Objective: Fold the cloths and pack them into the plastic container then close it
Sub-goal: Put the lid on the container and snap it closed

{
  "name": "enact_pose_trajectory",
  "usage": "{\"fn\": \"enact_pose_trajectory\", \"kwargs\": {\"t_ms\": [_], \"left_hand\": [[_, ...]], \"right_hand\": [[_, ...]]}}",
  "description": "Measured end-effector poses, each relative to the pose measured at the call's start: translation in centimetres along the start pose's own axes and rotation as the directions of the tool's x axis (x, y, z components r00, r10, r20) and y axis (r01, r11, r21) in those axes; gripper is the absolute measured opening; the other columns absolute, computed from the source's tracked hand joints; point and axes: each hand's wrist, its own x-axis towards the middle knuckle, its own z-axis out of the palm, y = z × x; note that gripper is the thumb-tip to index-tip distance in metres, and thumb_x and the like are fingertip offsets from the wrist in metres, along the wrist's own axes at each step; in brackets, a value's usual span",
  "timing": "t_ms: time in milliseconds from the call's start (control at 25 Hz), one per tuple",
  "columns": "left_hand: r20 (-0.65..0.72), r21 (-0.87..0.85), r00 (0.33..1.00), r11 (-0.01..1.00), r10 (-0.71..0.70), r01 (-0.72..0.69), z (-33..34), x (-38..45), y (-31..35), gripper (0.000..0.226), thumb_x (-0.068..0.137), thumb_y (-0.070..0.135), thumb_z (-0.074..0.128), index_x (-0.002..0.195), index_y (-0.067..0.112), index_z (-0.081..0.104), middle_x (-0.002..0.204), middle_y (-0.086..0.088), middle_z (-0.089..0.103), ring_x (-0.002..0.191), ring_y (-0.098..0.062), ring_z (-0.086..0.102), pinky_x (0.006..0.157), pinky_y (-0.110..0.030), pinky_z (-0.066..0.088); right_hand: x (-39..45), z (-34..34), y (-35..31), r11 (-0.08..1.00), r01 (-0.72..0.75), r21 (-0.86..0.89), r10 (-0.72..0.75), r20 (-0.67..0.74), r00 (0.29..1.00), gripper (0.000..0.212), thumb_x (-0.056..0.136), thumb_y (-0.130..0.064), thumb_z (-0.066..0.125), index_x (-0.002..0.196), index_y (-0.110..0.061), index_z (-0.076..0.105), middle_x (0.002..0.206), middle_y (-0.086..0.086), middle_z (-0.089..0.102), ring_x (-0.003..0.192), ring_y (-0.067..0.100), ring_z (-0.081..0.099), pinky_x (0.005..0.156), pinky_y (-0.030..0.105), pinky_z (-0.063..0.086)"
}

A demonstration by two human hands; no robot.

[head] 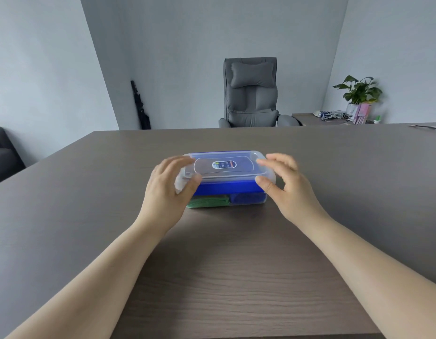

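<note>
A clear plastic container [248, 200] stands in the middle of the table with its clear lid [226, 167] lying on top; a blue clasp runs along the lid's near side. Through the near wall I see a folded green cloth [208, 201] on the left and a blue cloth [246, 198] on the right. My left hand [166, 189] rests over the lid's left end, fingers loosely bent on top and thumb on the near left corner. My right hand [285, 185] is at the lid's right end, fingers relaxed and spread, thumb by the near right corner; I cannot tell whether it touches.
The brown wooden table [236, 277] stretches wide around the container. A grey office chair [251, 94] stands behind the far edge. A potted plant [359, 94] and cables sit on a side desk at the far right. A dark sofa [4, 155] is at the left.
</note>
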Motion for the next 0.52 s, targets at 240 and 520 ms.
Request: {"fn": "enact_pose_trajectory", "kwargs": {"t_ms": [240, 520], "left_hand": [[0.226, -0.042, 0.924, 0.944, -0.309, 0.327, 0.8, 0.2, -1.8, 0.057, 0.097, 0.056, 0.037, 0.148, 0.032, 0.034, 0.149, 0.006, 0.043, 0.136, -0.018, 0.036, 0.105, -0.032, 0.029], [0.2, 0.062, 0.942, 0.963, -0.268, 0.261, 0.9, -0.1, -2.1, 0.062, 0.094, 0.062, 0.028, 0.148, 0.032, 0.034, 0.147, 0.006, 0.046, 0.135, -0.019, 0.037, 0.103, -0.034, 0.031]], "right_hand": [[0.1, 0.2, 1.2, 0.928, -0.351, 0.123, 0.31, 0.265, 0.913, 0.085, 0.076, -0.078, 0.033, 0.151, -0.039, 0.021, 0.154, -0.015, 0.03, 0.138, 0.002, 0.031, 0.1, 0.021, 0.024], [-0.2, 0.4, 1.6, 0.946, -0.318, 0.058, 0.303, 0.182, 0.935, 0.074, 0.083, -0.073, 0.034, 0.148, -0.038, 0.028, 0.144, -0.009, 0.046, 0.129, 0.007, 0.043, 0.093, 0.023, 0.029]]}}
